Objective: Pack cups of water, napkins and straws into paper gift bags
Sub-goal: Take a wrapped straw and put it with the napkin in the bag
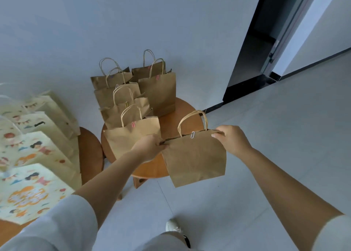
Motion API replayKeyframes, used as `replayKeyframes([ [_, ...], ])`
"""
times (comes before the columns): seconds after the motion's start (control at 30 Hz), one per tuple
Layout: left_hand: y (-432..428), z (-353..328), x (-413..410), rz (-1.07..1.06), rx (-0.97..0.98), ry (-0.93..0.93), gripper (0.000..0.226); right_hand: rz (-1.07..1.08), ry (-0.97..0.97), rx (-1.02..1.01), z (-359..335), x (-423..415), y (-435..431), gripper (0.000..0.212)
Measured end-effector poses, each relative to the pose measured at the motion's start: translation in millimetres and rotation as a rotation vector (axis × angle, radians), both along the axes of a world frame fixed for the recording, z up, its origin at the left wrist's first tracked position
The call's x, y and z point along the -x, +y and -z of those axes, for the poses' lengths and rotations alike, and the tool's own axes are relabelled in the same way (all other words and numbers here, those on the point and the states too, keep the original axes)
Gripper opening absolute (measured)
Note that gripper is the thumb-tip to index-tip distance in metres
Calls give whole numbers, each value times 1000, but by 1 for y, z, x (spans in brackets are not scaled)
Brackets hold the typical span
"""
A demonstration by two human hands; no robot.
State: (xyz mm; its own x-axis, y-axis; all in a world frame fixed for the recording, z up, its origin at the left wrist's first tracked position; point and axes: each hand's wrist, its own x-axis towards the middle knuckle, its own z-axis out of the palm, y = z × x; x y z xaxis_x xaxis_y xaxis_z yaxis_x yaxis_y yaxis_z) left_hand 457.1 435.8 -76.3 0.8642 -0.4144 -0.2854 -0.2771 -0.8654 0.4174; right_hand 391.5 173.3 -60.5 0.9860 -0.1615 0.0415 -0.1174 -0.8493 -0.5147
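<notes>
— Step in hand?
— Probably setting a closed bag down among the rest, going by the clip.

— Grip?
— Pinched at its top-left corner by the left hand (150, 146), clasped at the top-right corner by the right hand (232, 140); held with both hands well apart, one at each end of the mouth.

— Whereabouts?
— Brown paper bag (195, 159) up in the air, over the rim of the round wooden counter (182, 110) at about 4 o'clock, partly out over the floor tiles (266, 136). Not resting on anything.

— Doing it well?
— Keep level (cups of water presumably inside, though hidden). Lower straight onto the bare wood near 2 o'clock, just beside the standing bags (157, 93), base flat and wholly on the counter. Let go only once steady.

— Looks?
— Plain kraft brown, lightly creased, mouth pressed flat and fastened mid-edge with a pale paper clip (192, 134); twisted paper handles (191, 119) arching above. Contents impossible to see.

— Anything else?
— Patterned bags (34, 152) off at 9 o'clock.
</notes>
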Motion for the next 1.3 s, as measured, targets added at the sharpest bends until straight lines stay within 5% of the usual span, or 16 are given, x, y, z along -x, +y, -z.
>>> replayKeyframes([
  [0.2,-42,-16,-65,129,-255,-148,40,-66,56,18,-8,-92,-46,25],
  [0.53,-69,-25,-181,-21,-449,-250,38,-262,40,-58,7,-257,-74,24],
  [0.8,-80,-8,-260,-212,-619,-145,28,-462,176,-48,41,-369,-66,34],
  [1.3,-79,25,-288,-458,-654,-77,26,-537,124,79,75,-409,-39,24],
])
